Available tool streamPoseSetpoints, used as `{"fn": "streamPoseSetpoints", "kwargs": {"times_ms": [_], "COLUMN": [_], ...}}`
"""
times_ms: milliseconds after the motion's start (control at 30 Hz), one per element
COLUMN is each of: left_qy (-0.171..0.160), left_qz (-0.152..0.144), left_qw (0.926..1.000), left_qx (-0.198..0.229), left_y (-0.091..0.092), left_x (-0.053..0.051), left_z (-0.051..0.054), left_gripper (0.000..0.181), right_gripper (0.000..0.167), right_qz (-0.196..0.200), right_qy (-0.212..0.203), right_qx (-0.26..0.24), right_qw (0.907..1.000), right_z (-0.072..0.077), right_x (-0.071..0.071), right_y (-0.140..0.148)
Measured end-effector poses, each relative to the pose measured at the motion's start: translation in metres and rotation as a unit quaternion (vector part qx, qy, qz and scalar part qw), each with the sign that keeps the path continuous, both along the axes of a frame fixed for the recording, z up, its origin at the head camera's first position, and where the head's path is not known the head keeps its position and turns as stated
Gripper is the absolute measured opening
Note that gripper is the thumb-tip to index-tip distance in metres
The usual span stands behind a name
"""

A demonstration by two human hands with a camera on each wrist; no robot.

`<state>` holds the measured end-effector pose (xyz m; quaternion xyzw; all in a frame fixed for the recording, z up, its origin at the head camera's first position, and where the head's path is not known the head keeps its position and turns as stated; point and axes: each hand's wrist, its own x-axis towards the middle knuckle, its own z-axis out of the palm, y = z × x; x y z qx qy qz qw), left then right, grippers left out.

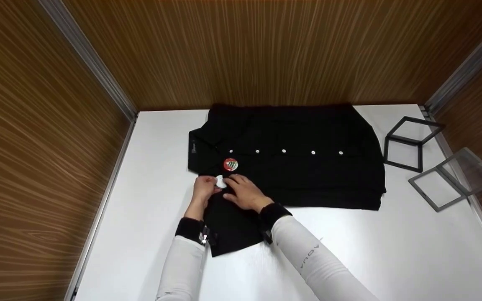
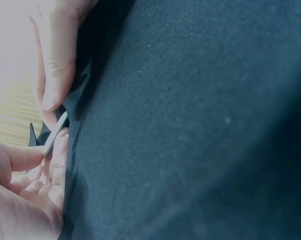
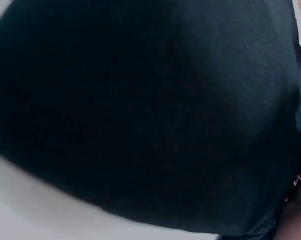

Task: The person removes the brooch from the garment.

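Black collared button-up shirt: we see it (image 1: 303,177) laid across the far middle of the table (image 1: 149,200), its collar (image 1: 201,146) to the left and one short sleeve (image 1: 234,232) spread toward the near side.
White disc: we find it (image 1: 220,182) at the shirt's left part, between our two hands; the left wrist view shows it edge-on beside the black cloth.
Left hand: ours (image 1: 204,188) pinches the disc's left edge between thumb and fingers.
Right hand: ours (image 1: 245,193) lies over the shirt, fingertips at the disc's right edge; we cannot tell whether they grasp disc or cloth.
Red round badge: it (image 1: 230,164) sits on the shirt, just beyond the disc.
White buttons: five (image 1: 283,151) run left to right along the shirt.
Hinged frames: one black (image 1: 404,140), one grey (image 1: 452,182), both unfolded at the far right.
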<state>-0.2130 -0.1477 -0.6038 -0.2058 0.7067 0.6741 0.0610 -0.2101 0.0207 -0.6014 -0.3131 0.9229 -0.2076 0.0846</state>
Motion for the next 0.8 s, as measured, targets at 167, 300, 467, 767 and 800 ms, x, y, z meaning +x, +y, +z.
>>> {"fn": "streamPoseSetpoints", "kwargs": {"times_ms": [167, 300, 467, 767, 800], "left_qy": [-0.002, -0.001, -0.001, 0.001, 0.003], "left_qz": [-0.007, -0.010, -0.016, -0.018, -0.017], "left_qw": [0.9999, 0.9998, 0.9997, 0.9996, 0.9996], "left_qx": [-0.009, -0.015, -0.020, -0.022, -0.020], "left_y": [0.0006, 0.0004, -0.0009, -0.0012, -0.0010], "left_x": [-0.0009, -0.0009, -0.0002, -0.0013, -0.0013], "left_z": [-0.0011, -0.0024, -0.0027, -0.0046, -0.0044], "left_gripper": [0.016, 0.017, 0.018, 0.017, 0.017], "right_gripper": [0.055, 0.056, 0.057, 0.059, 0.060], "right_qz": [-0.008, -0.008, -0.008, -0.007, -0.007], "right_qy": [-0.006, -0.008, -0.006, -0.011, -0.011], "right_qx": [0.010, 0.022, 0.028, 0.029, 0.031], "right_qw": [0.9999, 0.9997, 0.9996, 0.9995, 0.9994], "right_z": [0.0007, -0.0016, -0.0032, -0.0011, -0.0012], "right_x": [0.0006, 0.0011, 0.0020, 0.0025, 0.0023], "right_y": [-0.0005, -0.0015, -0.0030, -0.0024, -0.0023]}}
